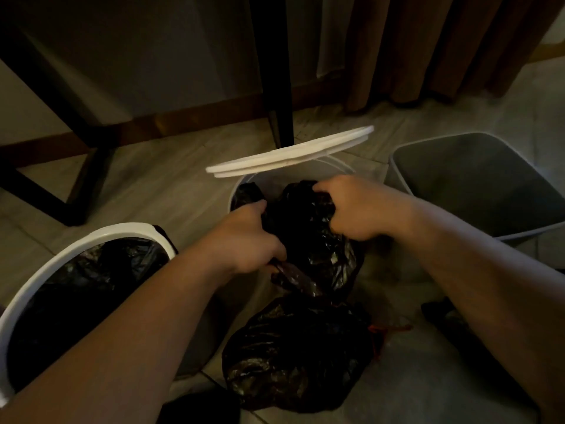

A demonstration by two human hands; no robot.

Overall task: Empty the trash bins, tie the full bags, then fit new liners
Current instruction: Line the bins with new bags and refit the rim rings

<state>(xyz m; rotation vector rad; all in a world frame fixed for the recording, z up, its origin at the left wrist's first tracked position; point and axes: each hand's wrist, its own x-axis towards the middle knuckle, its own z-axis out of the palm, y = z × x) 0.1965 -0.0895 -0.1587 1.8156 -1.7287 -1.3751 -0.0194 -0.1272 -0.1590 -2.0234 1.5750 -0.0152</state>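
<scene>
- As both your forearms reach forward over the tiled floor point(153, 185), your left hand point(247, 237) has its grip closed on the black bag point(308, 234), with the fingers curled into the plastic at the bag's near left side.
- Your right hand point(360, 206) holds the same bag at its far right side. The grip is tight on a bunched fold, knuckles up.
- The black bag sits in the mouth of the middle bin point(266, 178), a pale round one, and hangs over the near rim toward you.
- The bin's white lid point(290, 151) is tilted up above the far rim, behind the bag.
- A tied bag point(293, 356), black with a red drawstring point(376, 330), lies on the floor just in front of the middle bin, between your forearms.
- On your left stands a white-rimmed bin point(91, 240) lined with black plastic, and your left forearm crosses its right side.
- On your right stands a grey bin point(458, 179) with squared corners, near the middle bin.
- Behind them are a dark table leg point(275, 71) and a brown curtain point(428, 50).
</scene>
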